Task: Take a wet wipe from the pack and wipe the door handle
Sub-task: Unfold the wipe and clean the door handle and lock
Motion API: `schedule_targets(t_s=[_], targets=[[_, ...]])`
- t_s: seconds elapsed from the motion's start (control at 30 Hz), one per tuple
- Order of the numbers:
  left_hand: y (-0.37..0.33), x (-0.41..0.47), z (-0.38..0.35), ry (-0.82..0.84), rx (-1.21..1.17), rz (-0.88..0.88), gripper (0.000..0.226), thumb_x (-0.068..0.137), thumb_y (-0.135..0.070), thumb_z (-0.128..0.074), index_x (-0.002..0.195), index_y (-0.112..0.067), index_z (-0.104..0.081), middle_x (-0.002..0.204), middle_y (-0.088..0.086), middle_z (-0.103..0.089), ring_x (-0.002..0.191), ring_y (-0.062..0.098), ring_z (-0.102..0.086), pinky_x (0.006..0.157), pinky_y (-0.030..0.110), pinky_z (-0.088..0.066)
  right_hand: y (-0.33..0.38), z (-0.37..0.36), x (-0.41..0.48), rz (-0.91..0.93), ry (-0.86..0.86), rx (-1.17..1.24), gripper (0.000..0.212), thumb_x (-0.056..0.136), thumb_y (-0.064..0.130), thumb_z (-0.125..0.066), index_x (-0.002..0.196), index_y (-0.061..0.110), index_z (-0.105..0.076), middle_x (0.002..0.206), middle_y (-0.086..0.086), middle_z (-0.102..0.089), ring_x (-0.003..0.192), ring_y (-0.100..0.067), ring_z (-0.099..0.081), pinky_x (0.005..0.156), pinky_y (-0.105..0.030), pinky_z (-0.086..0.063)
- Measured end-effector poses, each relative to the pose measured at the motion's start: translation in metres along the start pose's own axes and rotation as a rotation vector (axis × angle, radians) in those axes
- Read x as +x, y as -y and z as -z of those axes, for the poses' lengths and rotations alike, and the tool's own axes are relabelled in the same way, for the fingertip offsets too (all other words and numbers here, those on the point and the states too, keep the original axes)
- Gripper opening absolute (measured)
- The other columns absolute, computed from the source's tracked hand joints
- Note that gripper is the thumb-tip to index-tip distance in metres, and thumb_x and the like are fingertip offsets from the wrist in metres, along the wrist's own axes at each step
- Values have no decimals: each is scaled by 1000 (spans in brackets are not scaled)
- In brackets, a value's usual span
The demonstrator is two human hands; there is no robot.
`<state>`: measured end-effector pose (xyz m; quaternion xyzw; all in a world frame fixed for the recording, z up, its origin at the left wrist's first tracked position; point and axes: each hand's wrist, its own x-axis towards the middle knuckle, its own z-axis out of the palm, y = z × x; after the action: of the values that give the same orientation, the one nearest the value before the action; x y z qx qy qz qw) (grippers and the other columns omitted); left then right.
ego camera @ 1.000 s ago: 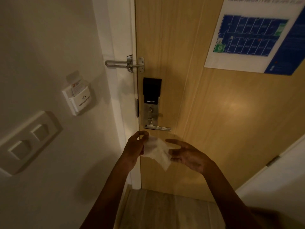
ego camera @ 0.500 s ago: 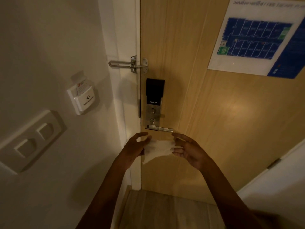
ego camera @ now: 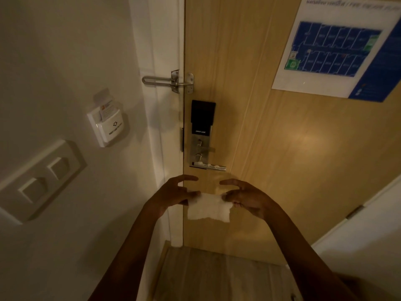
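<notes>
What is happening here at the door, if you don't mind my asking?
A person stands at a closed door, holding a wipe stretched between both hands. The left hand pinches its upper left corner, and the right hand pinches its upper right. The wipe hangs open just below the handle and is not touching it. No wiping has begun yet.

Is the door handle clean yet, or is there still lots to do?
Not yet. Done: a wet wipe is already out. In hand: the left hand and right hand each pinch a top corner, holding it spread open just below the door handle. Left: the wipe isn't touching the handle, so all the wiping is still to come. The pack isn't in view.
</notes>
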<state>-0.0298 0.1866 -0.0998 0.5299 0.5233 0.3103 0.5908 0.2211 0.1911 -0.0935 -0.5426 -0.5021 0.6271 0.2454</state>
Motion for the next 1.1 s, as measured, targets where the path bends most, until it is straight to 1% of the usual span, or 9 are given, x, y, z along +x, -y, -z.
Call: schedule_targets(t_s=[0.17, 0.3, 0.37, 0.57, 0.67, 0.8, 0.9, 0.97, 1.1], targets=[[2, -2, 6, 8, 92, -48, 51, 71, -13, -82, 116, -27, -62, 99, 12, -73, 91, 23, -71, 72, 23, -58, 3, 6, -3, 59, -61, -46, 48, 77, 10, -78, 119, 29, -63, 101, -9, -70, 98, -19, -63, 80, -26, -46], [5, 6, 9, 11, 193, -128, 28, 75, -9, -79, 98, -23, -71, 95, 22, -71, 85, 24, -69, 76, 24, -58, 12, 5, -8, 125, -103, -179, 42, 76, 15, -80, 113, 30, -66, 103, -15, -69, 99, -23, -64, 84, -29, -49], [5, 10, 9, 11, 261, -159, 22, 76, -9, -78, 92, -23, -73, 90, 11, -72, 85, 19, -69, 80, 26, -57, 15, 3, -8, 157, -123, -252, 37, 79, 15, -77, 112, 29, -67, 103, -13, -69, 99, -23, -64, 82, -27, -49], [-2, 12, 6, -22, 408, -230, 32, 71, -12, -82, 101, -10, -75, 96, 4, -74, 89, 15, -70, 79, 18, -55, 15, 2, -6, 157, -30, -395, 38, 71, 25, -84, 108, 28, -73, 115, 5, -64, 104, -12, -58, 88, -26, -49], [-6, 14, 6, -57, 443, -281, 23, 75, -14, -79, 98, -12, -76, 92, 2, -75, 87, 13, -70, 81, 20, -54, 11, 0, -3, 223, -85, -502, 26, 75, 24, -81, 101, 20, -77, 106, 6, -68, 95, -12, -59, 85, -26, -50], [-8, 18, 1, -95, 485, -308, 15, 80, -20, -75, 95, -16, -76, 89, 0, -73, 80, 10, -69, 71, 19, -55, 7, 0, -2, 345, -239, -639, 14, 83, 30, -74, 92, 20, -72, 87, 17, -57, 82, -3, -56, 70, -10, -43], [-8, 22, -4, -150, 532, -296, 17, 83, -30, -72, 95, -17, -74, 91, -8, -68, 80, 4, -62, 71, 21, -53, -1, 9, 0, 338, -206, -506, 9, 87, 36, -68, 90, 28, -69, 103, 6, -64, 99, -15, -63, 82, -19, -48], [-8, 23, -10, -166, 473, -272, 15, 84, -31, -71, 94, -19, -74, 91, -11, -66, 85, 2, -62, 76, 21, -51, -8, 16, -1, 290, -115, -280, 23, 92, 40, -60, 98, 22, -73, 105, -4, -71, 100, -23, -67, 89, -34, -53], [-6, 27, -28, -146, 265, -240, 6, 85, -20, -71, 87, -16, -74, 86, 0, -72, 84, 19, -70, 73, 31, -60, -27, 25, -7, 170, 37, 192, 36, 96, 36, -53, 121, 13, -65, 118, -11, -70, 111, -28, -65, 97, -42, -50]])
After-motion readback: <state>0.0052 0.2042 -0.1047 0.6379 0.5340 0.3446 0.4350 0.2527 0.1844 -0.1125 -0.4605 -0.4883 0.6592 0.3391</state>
